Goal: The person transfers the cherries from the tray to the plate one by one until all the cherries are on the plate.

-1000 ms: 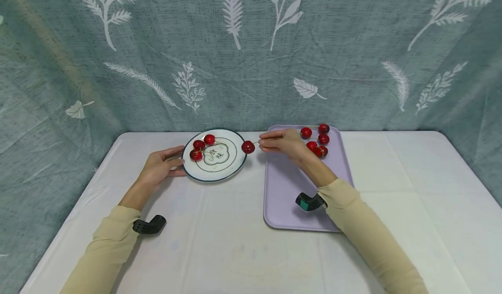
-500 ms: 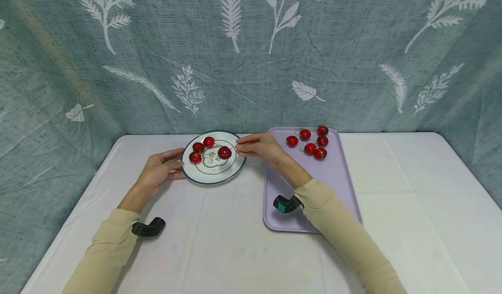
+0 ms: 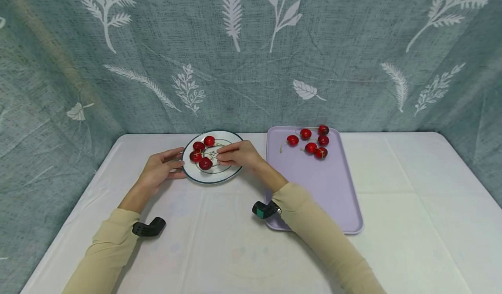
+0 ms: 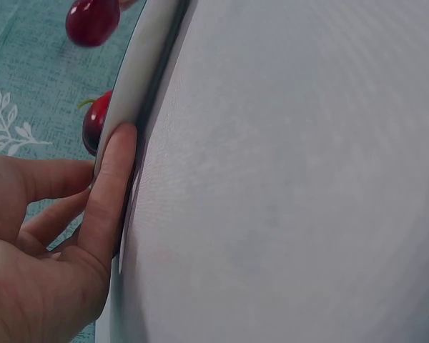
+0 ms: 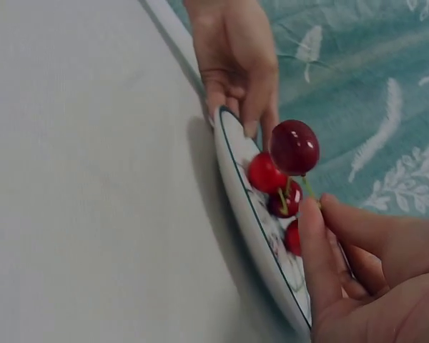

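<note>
Over the white plate (image 3: pixel 231 172), my right hand (image 3: pixel 239 154) pinches the stem of a dark red cherry (image 3: pixel 205 163). In the right wrist view that cherry (image 5: pixel 294 147) hangs off the fingertips of the right hand (image 5: pixel 372 264), by the cherries on the plate. Three other cherries lie at the plate's left and back, one of them a bright red cherry (image 3: pixel 209 141). My left hand (image 3: pixel 157 170) holds the plate's left rim; in the left wrist view the left hand (image 4: pixel 64 229) has its thumb and fingers at the rim.
To the right of the plate lies a lilac tray (image 3: pixel 321 189), with several cherries, such as one cherry (image 3: pixel 292 140), near its back end. The right forearm crosses the tray's front left corner. A patterned green cloth (image 3: pixel 251 89) hangs behind the white table (image 3: pixel 176 259).
My right hand has moved left from beside the tray to over the plate, carrying the cherry by its stem. The left hand has stayed at the plate's rim.
</note>
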Demonstrator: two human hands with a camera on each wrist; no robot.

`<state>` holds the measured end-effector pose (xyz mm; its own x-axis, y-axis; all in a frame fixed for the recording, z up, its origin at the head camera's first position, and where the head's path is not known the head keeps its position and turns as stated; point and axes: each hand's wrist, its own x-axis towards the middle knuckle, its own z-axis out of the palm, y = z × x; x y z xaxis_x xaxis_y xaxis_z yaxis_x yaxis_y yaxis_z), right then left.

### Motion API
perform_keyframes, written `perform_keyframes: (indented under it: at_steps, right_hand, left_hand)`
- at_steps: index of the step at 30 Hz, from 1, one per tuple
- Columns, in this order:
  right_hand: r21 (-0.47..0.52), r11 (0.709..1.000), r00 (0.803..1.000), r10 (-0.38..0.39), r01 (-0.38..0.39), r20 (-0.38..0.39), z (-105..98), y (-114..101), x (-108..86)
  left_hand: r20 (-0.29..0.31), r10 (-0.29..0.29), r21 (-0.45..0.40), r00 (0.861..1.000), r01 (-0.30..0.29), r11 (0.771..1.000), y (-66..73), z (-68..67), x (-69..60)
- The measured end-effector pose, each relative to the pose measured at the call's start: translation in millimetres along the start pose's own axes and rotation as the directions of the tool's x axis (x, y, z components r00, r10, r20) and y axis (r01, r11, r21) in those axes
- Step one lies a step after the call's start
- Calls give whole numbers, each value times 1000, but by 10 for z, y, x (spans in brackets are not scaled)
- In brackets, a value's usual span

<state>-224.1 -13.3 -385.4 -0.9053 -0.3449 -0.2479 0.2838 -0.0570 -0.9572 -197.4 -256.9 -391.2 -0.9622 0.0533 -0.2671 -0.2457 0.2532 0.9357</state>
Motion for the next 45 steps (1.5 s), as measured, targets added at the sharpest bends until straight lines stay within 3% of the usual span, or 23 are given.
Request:
perform_keyframes:
  at_steps: [8, 15, 24, 33, 45]
  right_hand:
    - [-223, 969, 991, -123, 107, -55, 239, 49, 26]
    - [-303, 947, 982, -147, 105, -119, 401, 129, 47]
    - [-378, 918, 959, -205, 118, -197, 425, 126, 50]
    - [-528, 834, 909, -335, 163, -248, 405, 136, 47]
    - [-364, 910, 934, -288, 199, -210, 277, -75, -28]
  left_hand:
    - [-25, -5, -8, 1000, 5, 1000, 8, -5, 9]
    - [0, 4, 1, 1000, -4, 1000, 0, -20, 10]
    - [7, 17, 2, 1000, -17, 1000, -6, -14, 5]
    - [-4, 11, 4, 1000, -11, 1000, -10, -1, -11]
    - [-17, 8, 1, 1000, -8, 1000, -23, 2, -2]
